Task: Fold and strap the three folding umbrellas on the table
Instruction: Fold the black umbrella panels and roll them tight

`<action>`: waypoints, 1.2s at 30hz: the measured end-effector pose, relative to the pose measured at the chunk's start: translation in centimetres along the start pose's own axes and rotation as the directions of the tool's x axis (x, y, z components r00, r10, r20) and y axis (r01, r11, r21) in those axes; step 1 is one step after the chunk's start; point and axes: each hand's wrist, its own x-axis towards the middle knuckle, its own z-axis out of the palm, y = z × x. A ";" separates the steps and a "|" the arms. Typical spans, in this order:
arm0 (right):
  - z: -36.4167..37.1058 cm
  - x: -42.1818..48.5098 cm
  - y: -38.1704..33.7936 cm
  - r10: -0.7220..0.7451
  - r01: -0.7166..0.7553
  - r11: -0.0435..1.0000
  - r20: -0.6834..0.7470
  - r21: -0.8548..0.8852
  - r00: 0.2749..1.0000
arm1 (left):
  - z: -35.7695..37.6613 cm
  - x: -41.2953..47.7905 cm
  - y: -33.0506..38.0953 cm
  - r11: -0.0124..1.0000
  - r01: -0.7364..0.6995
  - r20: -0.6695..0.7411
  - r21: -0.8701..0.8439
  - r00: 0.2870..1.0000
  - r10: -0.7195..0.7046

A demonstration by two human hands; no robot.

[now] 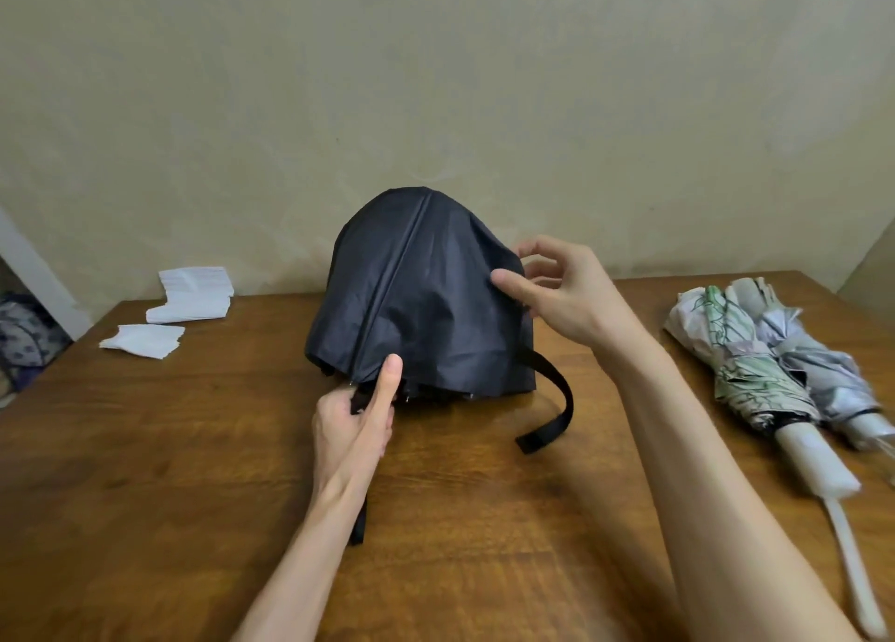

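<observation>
A black folding umbrella (421, 297) is held over the middle of the wooden table (145, 472), its canopy loose and puffed out, tip pointing away. My left hand (356, 423) grips its handle under the canopy's near rim, thumb up against the cloth. My right hand (562, 288) touches the canopy's right side with thumb and fingers spread, pinching nothing that I can see. The black closing strap (552, 399) hangs loose to the right. Two more umbrellas lie at the table's right: a green-patterned one (746, 370) and a silver-white one (823, 375), both bunched, with pale handles toward me.
White folded papers (191, 293) and a smaller white piece (143, 341) lie at the table's far left. A beige wall stands close behind the table. Dark patterned cloth (24, 336) shows beyond the left edge.
</observation>
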 end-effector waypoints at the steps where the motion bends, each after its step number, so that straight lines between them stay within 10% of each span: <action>1: 0.3 -0.1 -0.1 0.004 -0.004 1.000 0.004 -0.011 1.000 | 0.0 0.0 0.0 1.000 0.002 -0.001 -0.005 1.000 -0.002; 6: 0.2 -0.4 -0.7 0.008 0.006 0.989 -0.094 0.147 0.996 | 0.1 -0.1 0.1 1.000 0.019 -0.025 -0.011 0.999 -0.020; 12: -3.0 -0.6 -0.2 -0.045 0.036 0.992 -0.073 -0.123 0.996 | 0.1 -0.1 0.0 0.999 0.052 -0.065 0.013 0.997 -0.051; 23: -1.5 -0.7 -0.9 0.218 -0.195 0.737 0.045 0.647 0.975 | 0.2 -0.3 0.0 0.999 0.013 -0.049 -0.031 0.999 -0.015; 27: -0.3 -0.3 -0.4 0.337 -0.320 0.840 0.042 0.438 0.941 | -0.1 0.0 -0.3 0.998 0.024 -0.057 -0.059 0.998 -0.027; 32: -0.8 -0.2 -0.5 0.224 -0.144 0.898 -0.150 0.416 0.963 | 0.2 -0.3 0.1 0.997 0.016 -0.034 -0.082 0.999 -0.019; 36: -0.7 -0.6 -1.4 0.256 -0.248 0.862 0.042 0.441 0.966 | 0.0 -0.2 -0.1 0.995 0.005 0.006 -0.098 1.000 -0.004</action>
